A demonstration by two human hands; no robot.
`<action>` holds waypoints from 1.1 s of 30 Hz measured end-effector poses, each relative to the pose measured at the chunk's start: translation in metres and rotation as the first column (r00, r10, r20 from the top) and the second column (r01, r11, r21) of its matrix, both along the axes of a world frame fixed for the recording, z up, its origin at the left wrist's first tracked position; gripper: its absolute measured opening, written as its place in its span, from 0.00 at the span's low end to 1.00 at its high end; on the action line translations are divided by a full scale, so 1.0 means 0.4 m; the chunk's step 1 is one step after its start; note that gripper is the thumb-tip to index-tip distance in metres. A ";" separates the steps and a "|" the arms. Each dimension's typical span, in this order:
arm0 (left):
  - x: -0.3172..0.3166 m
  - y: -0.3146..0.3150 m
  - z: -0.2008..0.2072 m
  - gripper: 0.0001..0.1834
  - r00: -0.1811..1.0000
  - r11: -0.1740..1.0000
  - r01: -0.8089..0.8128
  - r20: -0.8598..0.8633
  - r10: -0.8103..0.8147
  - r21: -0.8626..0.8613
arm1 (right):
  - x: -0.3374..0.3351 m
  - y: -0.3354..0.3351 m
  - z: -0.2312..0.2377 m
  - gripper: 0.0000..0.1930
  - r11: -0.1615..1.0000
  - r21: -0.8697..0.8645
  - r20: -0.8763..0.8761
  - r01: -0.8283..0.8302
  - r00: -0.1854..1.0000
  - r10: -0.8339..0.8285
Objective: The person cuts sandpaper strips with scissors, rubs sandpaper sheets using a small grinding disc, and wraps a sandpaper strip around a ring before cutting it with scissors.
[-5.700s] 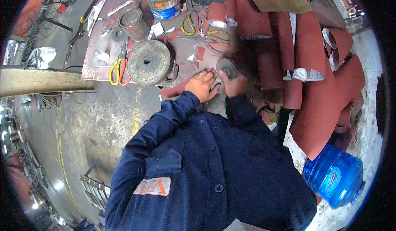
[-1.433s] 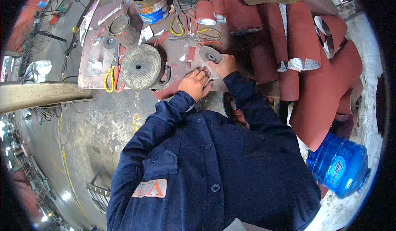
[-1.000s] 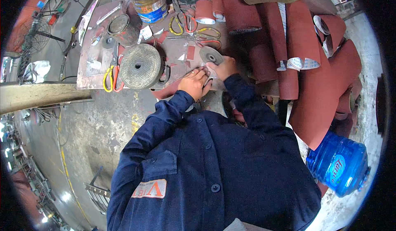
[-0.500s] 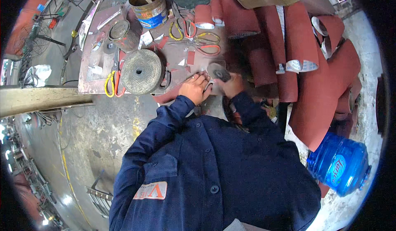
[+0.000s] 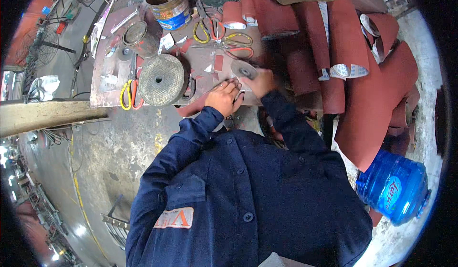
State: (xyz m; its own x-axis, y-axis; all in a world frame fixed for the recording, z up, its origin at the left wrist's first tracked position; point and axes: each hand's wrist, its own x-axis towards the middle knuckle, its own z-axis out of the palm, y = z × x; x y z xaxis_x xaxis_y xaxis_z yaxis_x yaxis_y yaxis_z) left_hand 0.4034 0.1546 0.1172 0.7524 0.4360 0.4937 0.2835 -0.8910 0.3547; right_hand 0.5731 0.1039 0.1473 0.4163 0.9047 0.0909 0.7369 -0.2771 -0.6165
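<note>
At the near edge of the table [image 5: 107,101], my left hand [image 5: 223,98] lies with its fingers flat and pressed down, the thumb apart and lower. A small dark reddish piece shows beside the thumb; I cannot tell whether the hand grips it. Just to the right, my right hand [image 5: 262,83] is closed on a round grey disc [image 5: 237,66] with a dark hub, tilted over the tabletop. Small red sandpaper scraps [image 5: 218,62] lie beyond my left hand. Scissors with yellow and orange handles [image 5: 237,46] rest farther back.
A thick round block with a centre hole [image 5: 157,82] stands on the left, near more scissors [image 5: 135,94] and a dirty can [image 5: 141,40]. A bucket with a brush [image 5: 168,9] is behind. Sandpaper rolls [image 5: 336,38] crowd the right, above a blue water bottle [image 5: 396,188].
My right hand has shifted left and slightly away from me with the disc, bringing it closer to my left hand. The left hand stays nearly in place.
</note>
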 end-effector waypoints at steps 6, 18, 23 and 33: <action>-0.012 -0.006 -0.011 0.16 1.000 1.000 -0.003 -0.012 0.002 -0.009 | 0.029 -0.017 -0.053 0.18 0.996 -0.029 -0.063 -0.088 0.994 0.086; -0.015 -0.004 -0.005 0.16 1.000 1.000 0.003 0.006 -0.003 -0.017 | -0.009 0.101 0.025 0.17 0.994 -0.108 0.106 0.014 0.994 -0.003; -0.016 -0.007 0.011 0.17 0.999 1.000 -0.015 -0.030 0.015 -0.019 | -0.031 0.006 0.023 0.18 0.983 0.152 -0.013 0.104 0.995 -0.103; -0.015 0.008 -0.006 0.17 1.000 0.999 0.010 -0.005 -0.011 -0.031 | -0.042 0.077 -0.042 0.24 0.971 0.073 -0.037 0.226 0.974 -0.224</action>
State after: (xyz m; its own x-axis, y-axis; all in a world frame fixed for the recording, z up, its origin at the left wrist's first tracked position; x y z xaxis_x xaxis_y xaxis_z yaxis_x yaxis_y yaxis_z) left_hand 0.3976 0.1578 0.1147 0.7596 0.4433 0.4759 0.2761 -0.8823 0.3811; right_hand 0.5565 0.1347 0.1304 0.6118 0.7783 0.1412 0.6429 -0.3852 -0.6621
